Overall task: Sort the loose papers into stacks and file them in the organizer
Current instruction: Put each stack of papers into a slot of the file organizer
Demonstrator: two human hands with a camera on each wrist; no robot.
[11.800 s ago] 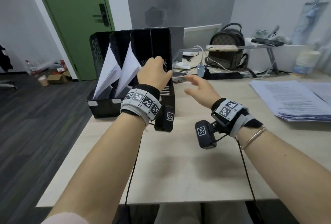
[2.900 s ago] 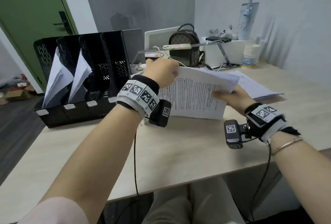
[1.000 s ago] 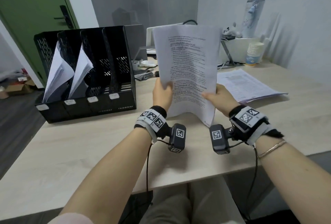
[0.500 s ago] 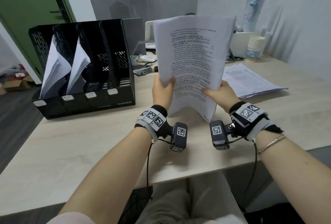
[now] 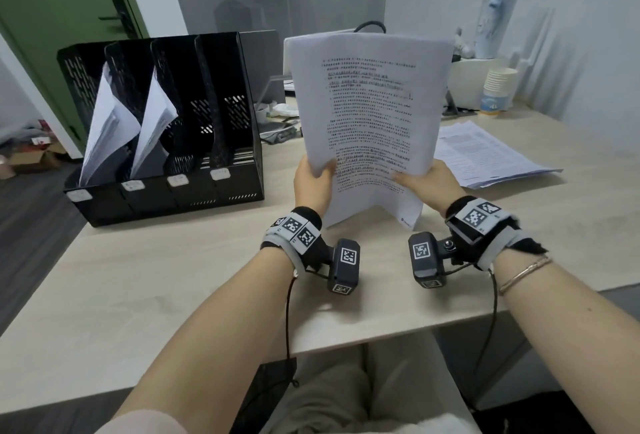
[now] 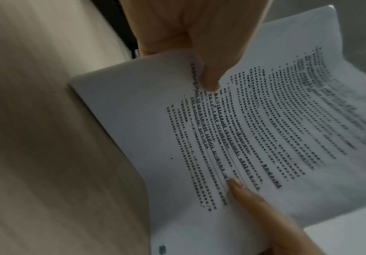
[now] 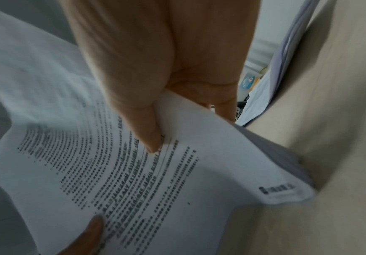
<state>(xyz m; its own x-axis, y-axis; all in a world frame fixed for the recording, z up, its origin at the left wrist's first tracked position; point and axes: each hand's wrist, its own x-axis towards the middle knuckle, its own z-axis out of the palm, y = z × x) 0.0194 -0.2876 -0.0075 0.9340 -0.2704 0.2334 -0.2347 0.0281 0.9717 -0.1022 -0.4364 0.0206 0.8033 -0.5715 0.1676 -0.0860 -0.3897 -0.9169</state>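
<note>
A stack of printed white papers stands upright on the desk, its bottom edge bowed on the desktop. My left hand grips its lower left edge, thumb on the front page, and my right hand grips the lower right edge the same way. The wrist views show each thumb pressed on the printed papers. The black four-slot organizer stands at the left; its two leftmost slots hold leaning paper bundles, and the other two look empty. More loose papers lie flat at the right.
The light wooden desk has bare room in front of the organizer. A stack of paper cups and a white box stand at the back right by the wall. Cables and small clutter lie behind the organizer. A green door is at far left.
In the last second the upright stack has stayed between both hands and lowered a little, its bottom edge now bowed on the desk. Earlier, it was lifted from the right-hand pile.
</note>
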